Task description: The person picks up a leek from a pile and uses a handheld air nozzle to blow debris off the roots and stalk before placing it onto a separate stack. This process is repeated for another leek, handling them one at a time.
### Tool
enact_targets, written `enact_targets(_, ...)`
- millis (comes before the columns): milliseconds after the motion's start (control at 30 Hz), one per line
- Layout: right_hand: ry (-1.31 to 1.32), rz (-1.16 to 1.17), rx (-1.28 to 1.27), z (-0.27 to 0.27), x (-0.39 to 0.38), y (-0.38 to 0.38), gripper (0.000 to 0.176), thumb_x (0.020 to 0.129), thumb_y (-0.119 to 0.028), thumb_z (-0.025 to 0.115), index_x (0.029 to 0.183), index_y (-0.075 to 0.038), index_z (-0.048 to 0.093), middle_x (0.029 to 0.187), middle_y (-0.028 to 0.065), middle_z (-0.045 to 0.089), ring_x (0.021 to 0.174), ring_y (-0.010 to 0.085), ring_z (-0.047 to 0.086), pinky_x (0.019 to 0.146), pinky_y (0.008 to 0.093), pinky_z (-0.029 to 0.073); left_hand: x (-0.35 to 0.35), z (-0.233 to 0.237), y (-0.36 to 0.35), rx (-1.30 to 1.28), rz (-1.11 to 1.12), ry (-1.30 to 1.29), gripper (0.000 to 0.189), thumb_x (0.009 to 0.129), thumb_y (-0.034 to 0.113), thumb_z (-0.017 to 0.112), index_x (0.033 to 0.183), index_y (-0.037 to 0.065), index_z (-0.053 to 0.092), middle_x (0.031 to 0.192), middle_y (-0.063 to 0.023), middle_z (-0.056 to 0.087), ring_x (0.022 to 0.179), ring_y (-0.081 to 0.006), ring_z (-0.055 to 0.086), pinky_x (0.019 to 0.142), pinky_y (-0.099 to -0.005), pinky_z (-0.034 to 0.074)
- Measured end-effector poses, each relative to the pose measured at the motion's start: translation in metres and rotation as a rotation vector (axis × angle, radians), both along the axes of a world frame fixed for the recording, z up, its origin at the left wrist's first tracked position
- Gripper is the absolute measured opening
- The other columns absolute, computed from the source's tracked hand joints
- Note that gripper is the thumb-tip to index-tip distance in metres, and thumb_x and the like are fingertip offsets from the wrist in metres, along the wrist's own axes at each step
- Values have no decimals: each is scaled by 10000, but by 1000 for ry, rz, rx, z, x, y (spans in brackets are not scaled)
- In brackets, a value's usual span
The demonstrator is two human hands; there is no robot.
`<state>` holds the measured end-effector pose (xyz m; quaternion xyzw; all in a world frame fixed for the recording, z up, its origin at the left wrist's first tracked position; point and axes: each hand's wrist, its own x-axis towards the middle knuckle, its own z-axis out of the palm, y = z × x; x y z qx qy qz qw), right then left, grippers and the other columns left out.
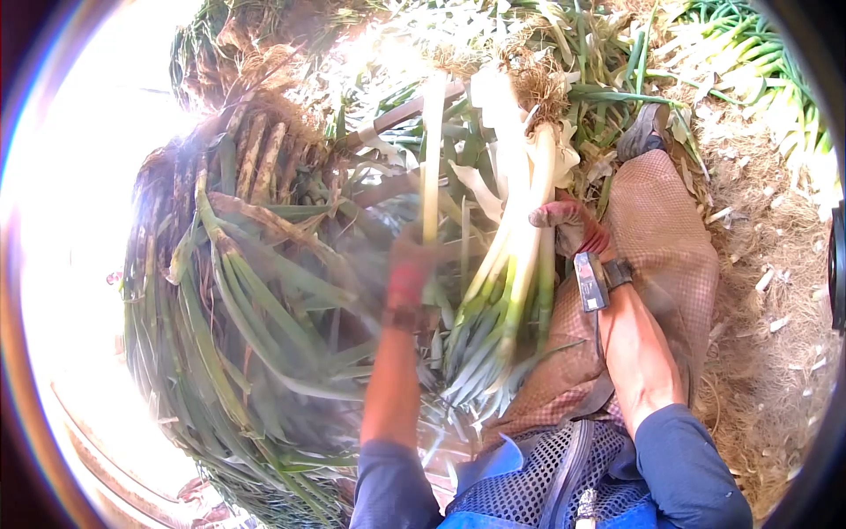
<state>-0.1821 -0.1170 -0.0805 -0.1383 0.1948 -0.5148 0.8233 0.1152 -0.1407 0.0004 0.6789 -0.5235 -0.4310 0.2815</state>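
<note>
My left hand [410,264], in a reddish glove and smeared by motion, is closed around a single long green onion [432,167] whose pale stalk stands up above the fist. To its right, a bunch of peeled green onions [524,238] lies with white stalks and roots away from me and green leaves toward me. My right hand [571,225], also gloved, closes on the bunch from the right side, its fingers partly hidden. A large pile of unpeeled green onions [238,291] with soil-stained stalks rises on the left, close to my left hand.
Brown checked cloth [661,238] covers my right leg, with a shoe [643,132] beyond it. Root scraps and cut pieces litter the ground [767,353] at right. More green onions [767,53] lie at the upper right. A small boxy device [591,282] is strapped to my right wrist.
</note>
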Motion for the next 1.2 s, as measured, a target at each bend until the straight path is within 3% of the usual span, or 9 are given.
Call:
enact_targets(167,53,-57,-91,28,6,6,379,851,-108,793,1204,-16,689,1009,51,730,884,164,705,826,326,596,-13,26,19,246,-126,-117,307,909,137,793,1178,-10,764,844,-25,724,639,-79,580,562,-246,456)
enact_targets(300,-12,-24,-109,46,0,20,322,921,-84,755,1223,-1,681,1019,47,752,918,143,717,884,307,589,-38,42,41,134,-376,-1,378,923,273,823,1176,-2,762,994,-38,773,864,-115,678,790,-319,553)
enact_targets(367,-12,-76,-100,67,4,31,319,910,-84,763,1207,4,689,1014,46,749,915,142,714,877,308,589,-46,57,50,176,-325,374,563,957,242,787,1407,-41,601,1050,-34,716,806,-59,595,689,-211,466)
enact_targets(567,-96,-111,-202,107,28,60,459,840,-106,797,1271,-23,661,1013,38,724,871,142,691,813,324,574,-79,65,65,-203,-473,451,1174,737,390,994,1625,24,319,1521,-117,478,1363,-234,508,1117,-356,473)
enact_targets(833,494,-234,-421,193,29,100,455,854,-156,848,1263,-3,717,1124,60,757,1022,164,713,920,321,577,-65,100,119,186,-323,444,1069,650,296,1036,1446,-23,398,1329,-110,578,1166,-228,588,1090,-425,487)
enact_targets(900,1343,-340,-1189,203,15,105,336,998,-145,711,1292,18,718,1241,80,766,1137,168,717,996,313,565,-87,132,133,-140,-417,214,992,649,184,1009,1435,-4,434,1323,-111,590,1130,-217,605,1076,-417,498)
enact_targets(933,1070,-15,-816,209,10,110,344,1072,-157,594,1368,-5,684,1329,73,747,1229,156,695,1054,306,547,-79,116,132,-189,-414,106,1007,625,99,984,1468,10,442,1328,-107,607,1152,-213,622,1068,-399,505)
enact_targets(1033,1045,-321,-826,177,7,117,365,1079,-168,591,1413,-42,662,1335,91,743,1246,165,691,1071,313,541,-119,148,143,-320,-406,199,1099,611,239,1024,1501,-9,430,1282,-125,653,1164,-242,621,1046,-369,499)
enact_targets(1200,1611,-71,-502,243,-28,109,413,1094,-237,605,1500,-167,610,1434,193,663,1334,255,650,1142,277,488,-119,135,129,26,-432,5,1050,680,205,936,1584,148,404,1412,-116,610,1252,-251,594,1085,-353,483)
